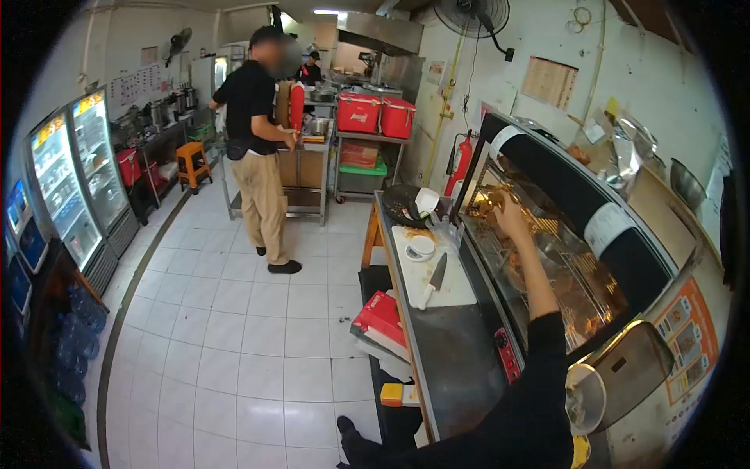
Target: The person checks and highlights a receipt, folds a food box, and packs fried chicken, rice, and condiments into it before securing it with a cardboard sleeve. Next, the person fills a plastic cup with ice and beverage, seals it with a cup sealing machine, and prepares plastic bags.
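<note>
My right hand (511, 220) reaches into the glass food warmer (539, 234), its arm in a black sleeve. The fingers are curled around a golden-brown fried piece (494, 197) near the upper rack; its exact kind is not clear. More browned food (586, 316) lies on the warmer's lower racks under warm light. Left of the warmer, a white cutting board (449, 286) bears a knife (434, 280) with a white handle and a small round white scale (420, 248). My left hand is out of view.
A dark pan (404, 205) stands at the counter's far end. Red boxes (381, 319) sit below the counter's left edge. A person (262, 133) in a black shirt stands across the tiled floor (234, 344), near red cooler boxes (359, 112). Glass-door fridges (82, 168) line the left wall.
</note>
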A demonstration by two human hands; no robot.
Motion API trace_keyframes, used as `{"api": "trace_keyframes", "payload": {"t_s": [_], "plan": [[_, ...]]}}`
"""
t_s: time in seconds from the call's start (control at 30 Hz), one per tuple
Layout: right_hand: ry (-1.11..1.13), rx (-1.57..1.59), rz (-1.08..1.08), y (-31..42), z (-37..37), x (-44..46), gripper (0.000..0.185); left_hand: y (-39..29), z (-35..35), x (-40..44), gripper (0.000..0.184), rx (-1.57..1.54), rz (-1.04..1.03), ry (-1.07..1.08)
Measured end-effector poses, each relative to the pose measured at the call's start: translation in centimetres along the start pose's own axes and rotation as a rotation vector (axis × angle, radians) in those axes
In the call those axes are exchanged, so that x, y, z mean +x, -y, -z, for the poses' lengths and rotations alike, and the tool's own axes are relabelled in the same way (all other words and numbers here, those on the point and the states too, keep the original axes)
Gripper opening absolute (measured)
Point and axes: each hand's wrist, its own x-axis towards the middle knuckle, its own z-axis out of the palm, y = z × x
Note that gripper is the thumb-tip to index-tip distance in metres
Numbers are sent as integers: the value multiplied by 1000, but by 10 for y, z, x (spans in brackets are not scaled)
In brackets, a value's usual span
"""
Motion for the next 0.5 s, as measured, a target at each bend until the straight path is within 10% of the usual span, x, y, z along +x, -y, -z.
{"api": "trace_keyframes", "payload": {"t_s": [0.07, 0.33, 0.4, 0.43, 0.5], "plan": [[-15, -39, -26, -26, -42, 63, 48, -73, -56, 69, 32, -196, -370, -105], [-238, -199, 101, -67, -132, 200, 53, -480, -96, 208, 24, -230, -627, 185], [17, -27, -122, -30, -141, 193, 49, -540, -88, 198, 23, -233, -681, 257], [363, -368, 224, -40, -190, 193, 36, -566, -81, 184, 19, -265, -708, 286], [254, 397, 515, 29, -255, 100, 25, -601, -76, 152, 14, -296, -719, 329]]}}
